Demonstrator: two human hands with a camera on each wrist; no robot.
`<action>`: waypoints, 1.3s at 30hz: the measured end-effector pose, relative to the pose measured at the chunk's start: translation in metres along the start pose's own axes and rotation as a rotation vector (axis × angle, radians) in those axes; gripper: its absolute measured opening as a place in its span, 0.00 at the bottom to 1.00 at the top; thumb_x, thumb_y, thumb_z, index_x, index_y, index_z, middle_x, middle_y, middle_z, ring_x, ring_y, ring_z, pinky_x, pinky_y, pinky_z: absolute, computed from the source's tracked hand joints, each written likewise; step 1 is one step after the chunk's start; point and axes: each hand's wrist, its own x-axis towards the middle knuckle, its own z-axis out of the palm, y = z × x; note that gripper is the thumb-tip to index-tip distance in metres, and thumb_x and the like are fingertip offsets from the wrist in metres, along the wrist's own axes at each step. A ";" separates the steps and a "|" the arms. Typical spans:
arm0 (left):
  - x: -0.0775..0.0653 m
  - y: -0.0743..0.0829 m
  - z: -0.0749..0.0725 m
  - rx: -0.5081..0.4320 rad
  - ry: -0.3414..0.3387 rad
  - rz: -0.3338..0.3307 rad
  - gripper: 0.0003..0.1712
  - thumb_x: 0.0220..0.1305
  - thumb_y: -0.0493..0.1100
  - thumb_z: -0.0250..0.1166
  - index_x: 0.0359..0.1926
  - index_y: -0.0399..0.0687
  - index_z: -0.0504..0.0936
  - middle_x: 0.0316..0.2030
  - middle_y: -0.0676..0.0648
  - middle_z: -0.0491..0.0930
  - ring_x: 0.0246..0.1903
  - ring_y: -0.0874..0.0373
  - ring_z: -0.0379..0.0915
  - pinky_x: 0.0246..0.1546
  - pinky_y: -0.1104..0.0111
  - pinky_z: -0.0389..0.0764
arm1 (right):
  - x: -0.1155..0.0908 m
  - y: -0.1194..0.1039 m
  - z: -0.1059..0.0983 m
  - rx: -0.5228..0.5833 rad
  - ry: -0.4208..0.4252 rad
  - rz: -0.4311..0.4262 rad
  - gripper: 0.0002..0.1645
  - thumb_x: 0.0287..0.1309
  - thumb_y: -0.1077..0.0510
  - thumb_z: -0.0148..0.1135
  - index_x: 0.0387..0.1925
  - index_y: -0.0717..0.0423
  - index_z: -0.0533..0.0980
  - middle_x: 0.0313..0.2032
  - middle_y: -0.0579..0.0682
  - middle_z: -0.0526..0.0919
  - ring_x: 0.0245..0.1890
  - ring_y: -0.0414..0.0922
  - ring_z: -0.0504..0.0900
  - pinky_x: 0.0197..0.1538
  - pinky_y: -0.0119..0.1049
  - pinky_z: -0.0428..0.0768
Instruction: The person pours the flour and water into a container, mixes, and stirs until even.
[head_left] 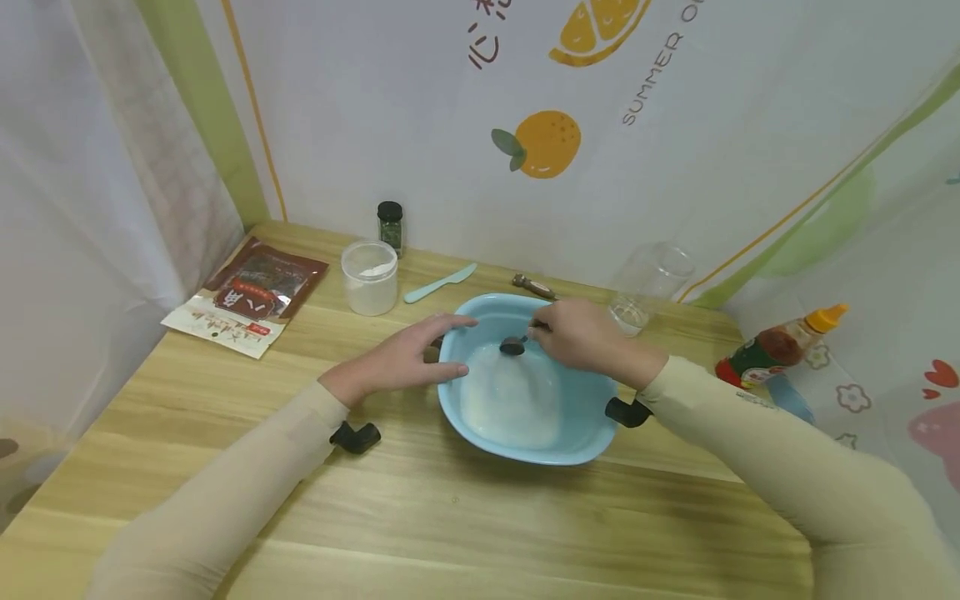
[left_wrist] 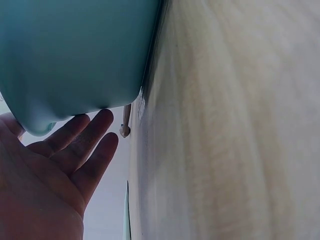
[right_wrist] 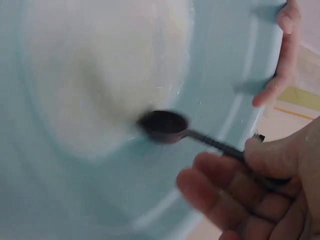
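A light blue basin (head_left: 480,446) stands on the wooden table with a white layer (head_left: 517,408) over its bottom; whether it is powder or liquid I cannot tell. My left hand (head_left: 408,357) grips the basin's left rim, thumb and forefinger over the edge; in the left wrist view the other fingers (left_wrist: 82,142) rest against the outer wall. With my right hand (head_left: 581,337) I pinch the thin handle of a dark measuring spoon (right_wrist: 165,125). Its round bowl is inside the basin, above the edge of the white layer, and looks blurred.
Behind the basin are a tub of white powder (head_left: 370,287), a green-filled jar (head_left: 390,227), a mint plastic knife (head_left: 441,283), a brown-handled utensil (head_left: 534,286) and a clear container (head_left: 651,283). Packets (head_left: 251,292) lie left; a sauce bottle (head_left: 776,346) stands right.
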 end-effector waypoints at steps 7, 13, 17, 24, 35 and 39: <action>0.001 0.003 -0.004 -0.003 0.001 -0.012 0.43 0.75 0.54 0.74 0.84 0.51 0.69 0.76 0.42 0.72 0.69 0.47 0.76 0.66 0.52 0.84 | -0.010 0.004 -0.014 -0.089 -0.138 0.000 0.24 0.78 0.57 0.62 0.20 0.50 0.71 0.18 0.43 0.68 0.19 0.41 0.69 0.25 0.36 0.68; 0.000 0.002 -0.003 -0.009 0.001 -0.010 0.43 0.75 0.54 0.73 0.84 0.51 0.68 0.75 0.42 0.72 0.69 0.48 0.76 0.68 0.50 0.82 | -0.006 0.003 -0.010 0.227 -0.381 -0.136 0.16 0.81 0.56 0.63 0.35 0.58 0.88 0.22 0.45 0.86 0.25 0.43 0.83 0.35 0.37 0.78; -0.001 0.001 -0.002 -0.014 -0.004 -0.005 0.43 0.76 0.54 0.72 0.85 0.51 0.68 0.75 0.43 0.73 0.70 0.48 0.75 0.69 0.49 0.81 | -0.001 0.001 -0.001 0.371 -0.364 -0.169 0.16 0.83 0.53 0.63 0.45 0.58 0.91 0.31 0.48 0.92 0.29 0.43 0.88 0.36 0.38 0.79; -0.001 0.000 0.000 -0.029 -0.006 -0.002 0.43 0.76 0.54 0.73 0.84 0.51 0.68 0.75 0.43 0.72 0.70 0.47 0.75 0.66 0.53 0.84 | 0.001 0.004 0.003 0.178 -0.070 0.012 0.15 0.82 0.54 0.65 0.52 0.59 0.91 0.35 0.50 0.92 0.29 0.43 0.86 0.33 0.39 0.82; 0.002 0.001 -0.001 -0.006 -0.001 -0.010 0.43 0.75 0.55 0.74 0.84 0.52 0.69 0.74 0.44 0.73 0.69 0.48 0.76 0.69 0.50 0.82 | -0.009 0.002 -0.010 0.046 -0.231 -0.021 0.22 0.81 0.54 0.62 0.24 0.50 0.80 0.19 0.42 0.77 0.22 0.43 0.76 0.30 0.37 0.73; 0.001 0.000 -0.001 -0.011 -0.011 -0.002 0.43 0.76 0.55 0.72 0.85 0.51 0.67 0.75 0.42 0.73 0.70 0.47 0.75 0.70 0.48 0.81 | -0.004 0.003 -0.005 0.293 -0.345 -0.086 0.17 0.83 0.53 0.62 0.39 0.57 0.90 0.26 0.43 0.88 0.30 0.50 0.87 0.38 0.40 0.79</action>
